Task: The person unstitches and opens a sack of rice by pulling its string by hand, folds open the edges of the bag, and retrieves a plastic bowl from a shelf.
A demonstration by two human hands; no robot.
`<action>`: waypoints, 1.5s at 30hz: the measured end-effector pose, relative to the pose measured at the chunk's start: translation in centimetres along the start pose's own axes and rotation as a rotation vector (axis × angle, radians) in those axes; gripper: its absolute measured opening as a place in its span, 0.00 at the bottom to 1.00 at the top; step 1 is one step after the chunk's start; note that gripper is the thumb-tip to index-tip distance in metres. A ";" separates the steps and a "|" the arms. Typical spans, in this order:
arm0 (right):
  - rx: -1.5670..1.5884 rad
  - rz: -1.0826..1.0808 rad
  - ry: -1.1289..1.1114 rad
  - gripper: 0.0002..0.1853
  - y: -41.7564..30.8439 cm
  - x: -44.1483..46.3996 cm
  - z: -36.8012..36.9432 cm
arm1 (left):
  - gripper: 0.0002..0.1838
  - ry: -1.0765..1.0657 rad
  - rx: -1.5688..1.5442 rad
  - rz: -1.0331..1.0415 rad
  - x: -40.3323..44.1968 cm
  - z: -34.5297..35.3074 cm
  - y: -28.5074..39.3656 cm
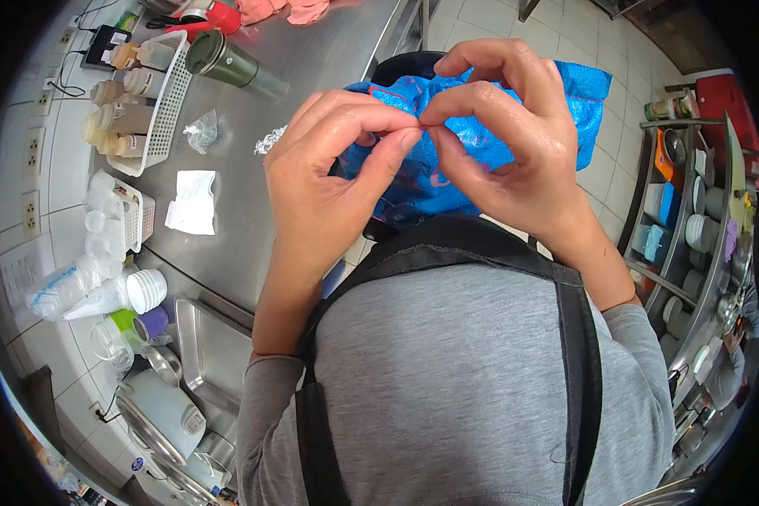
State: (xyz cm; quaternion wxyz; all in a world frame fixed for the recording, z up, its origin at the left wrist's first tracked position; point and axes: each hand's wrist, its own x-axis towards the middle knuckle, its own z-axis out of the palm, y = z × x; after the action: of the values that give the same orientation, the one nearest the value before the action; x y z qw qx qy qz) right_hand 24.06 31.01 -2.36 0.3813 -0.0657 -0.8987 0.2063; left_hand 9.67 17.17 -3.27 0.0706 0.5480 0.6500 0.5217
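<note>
Both hands are raised in front of the chest, their fingertips meeting near the middle of the view. My left hand (333,160) pinches thumb and index finger together, and my right hand (510,135) does the same right beside it. Whatever lies between the fingertips is too small to make out. Behind and below the hands is a blue woven bag (586,101) with reddish marks. A crumpled piece of foil (269,141) lies on the steel counter just left of my left hand.
The steel counter (249,202) holds a green tumbler (221,59), a small plastic bag (201,131), a white paper (192,202) and a white basket of bottles (167,101). At lower left are stacked cups (147,290) and a steel basin (215,346). Shelves (691,219) of dishes stand at right.
</note>
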 end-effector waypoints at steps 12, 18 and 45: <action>0.461 0.197 0.101 0.09 0.9 -0.5 1.1 | 0.05 0.001 -0.020 0.019 0.1 -0.1 -0.4; 0.359 0.081 0.144 0.09 1.1 -0.7 0.5 | 0.06 0.010 -0.024 0.018 -0.1 -0.1 -0.7; 0.279 0.310 0.050 0.04 0.4 -1.2 2.7 | 0.07 -0.019 -0.010 0.107 0.5 0.0 -2.4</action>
State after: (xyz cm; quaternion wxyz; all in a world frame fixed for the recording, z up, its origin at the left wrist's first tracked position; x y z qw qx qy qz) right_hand 22.99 30.21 -4.98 0.3725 -0.1550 -0.8308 0.3834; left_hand 7.90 17.94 -4.83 0.0515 0.5865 0.6165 0.5228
